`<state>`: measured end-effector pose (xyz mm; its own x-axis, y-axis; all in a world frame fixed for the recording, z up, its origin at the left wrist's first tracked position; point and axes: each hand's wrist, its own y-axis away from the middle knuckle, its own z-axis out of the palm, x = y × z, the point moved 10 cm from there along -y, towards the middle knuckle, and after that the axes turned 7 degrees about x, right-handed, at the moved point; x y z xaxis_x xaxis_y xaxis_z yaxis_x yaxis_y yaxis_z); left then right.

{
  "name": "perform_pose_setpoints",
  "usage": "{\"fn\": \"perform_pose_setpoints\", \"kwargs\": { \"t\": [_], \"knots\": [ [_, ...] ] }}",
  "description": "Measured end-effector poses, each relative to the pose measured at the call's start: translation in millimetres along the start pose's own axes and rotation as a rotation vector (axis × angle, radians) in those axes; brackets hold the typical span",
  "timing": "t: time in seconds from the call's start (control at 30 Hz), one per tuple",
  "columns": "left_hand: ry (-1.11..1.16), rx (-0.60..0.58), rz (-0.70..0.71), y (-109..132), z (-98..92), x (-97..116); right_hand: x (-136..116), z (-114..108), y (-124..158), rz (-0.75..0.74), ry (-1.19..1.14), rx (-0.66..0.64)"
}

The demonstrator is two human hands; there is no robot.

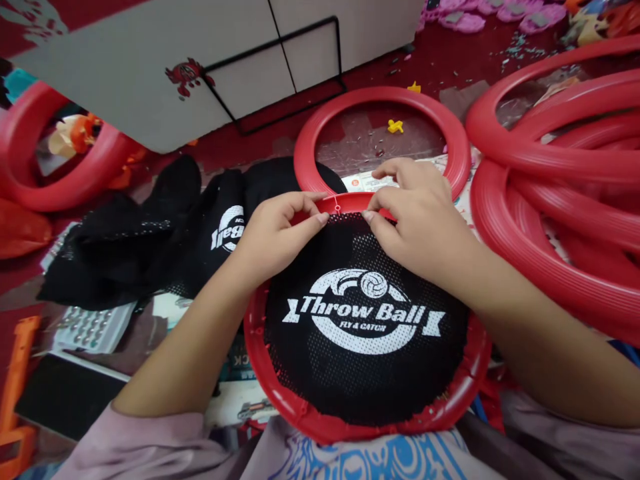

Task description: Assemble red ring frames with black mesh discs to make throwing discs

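Observation:
A red plastic ring (295, 413) rests on my lap, with a black mesh net (360, 387) stretched across it that reads "Throw Ball". At the ring's far edge, my left hand (280, 230) pinches the net's border against the rim, thumb on the net side. Just to the right, my right hand (417, 210) grips the same border between thumb and index finger. A small red peg or loop (337, 208) shows on the rim between the two hands. Elsewhere the net's border meets the ring through small attachment points.
Another red ring (307, 150) lies ahead, and several red rings (550, 157) are stacked at right. Black mesh pieces (135, 240) lie at left beside a clear compartment box (95, 327) and a black flat item (67, 393). A white cabinet (135, 87) with a black metal frame (273, 45) stands ahead.

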<state>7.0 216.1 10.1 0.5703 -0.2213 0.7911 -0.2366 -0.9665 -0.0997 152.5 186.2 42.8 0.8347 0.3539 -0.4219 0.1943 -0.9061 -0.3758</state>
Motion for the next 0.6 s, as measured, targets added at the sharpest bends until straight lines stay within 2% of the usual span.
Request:
{"fn": "perform_pose_setpoints", "kwargs": {
  "t": [0.07,0.27,0.6],
  "knots": [
    [0.022,0.004,-0.045,-1,0.5,-6,3,5,0,0.013,-0.003,-0.007],
    [-0.042,0.059,-0.055,-2,-2.9,-9,7,18,-2,0.049,-0.027,-0.161],
    [-0.087,0.081,-0.062,-3,-2.0,-7,8,15,-2,0.058,0.073,-0.170]
  ]
}}
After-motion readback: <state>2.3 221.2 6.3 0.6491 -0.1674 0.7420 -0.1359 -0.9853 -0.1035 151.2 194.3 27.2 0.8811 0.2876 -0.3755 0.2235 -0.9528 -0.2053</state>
